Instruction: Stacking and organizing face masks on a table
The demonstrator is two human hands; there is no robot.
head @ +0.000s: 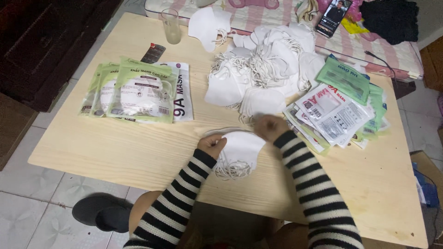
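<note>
1. Step in hand, as I read it: stacking loose white masks into a small pile. Left hand (212, 144) pinches the left edge of the white mask stack (240, 152), which lies on the surface (115, 152) between the two hands.
2. Right hand (270, 127) is curled shut just above-right of the stack, at the near edge of the loose mask heap (263, 74) (blurred; cannot tell if it grips a mask or an ear loop).
3. Next move probably calls for pulling one mask free without snagging tangled loops.
4. Left of the left hand: green filled packets (134, 92). Right of the right hand: empty pouches (337, 110).
5. Beyond the heap: drinking glass (171, 26), bed (277, 18). Tiled floor (37, 203) below.
</note>
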